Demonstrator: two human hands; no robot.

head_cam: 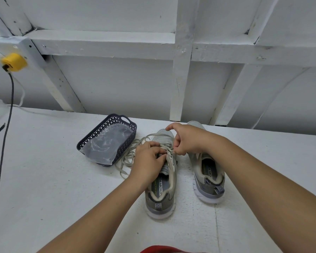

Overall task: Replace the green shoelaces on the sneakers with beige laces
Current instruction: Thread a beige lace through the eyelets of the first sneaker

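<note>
Here both hands work over the left sneaker [162,181], which sits heel toward the person on the white counter [44,179] so the eyelets face up under the fingers. The left hand [147,158] rests on the tongue area with its fingers [158,155] curled onto the beige lace [165,144], probably to steady the shoe and keep the lacing taut. The right hand [183,139], just across the eyelet rows, pinches a lace strand at its lower fingertips while the index finger sticks out toward the toe; it looks like threading or tightening a crossing. Loose beige lace trails in loops to the left of the fingers, toward a dark perforated basket [91,138] holding a clear plastic bag [106,145]. The right sneaker [207,178] stands beside the right forearm, apparently unlaced. No green laces are visible.
</note>
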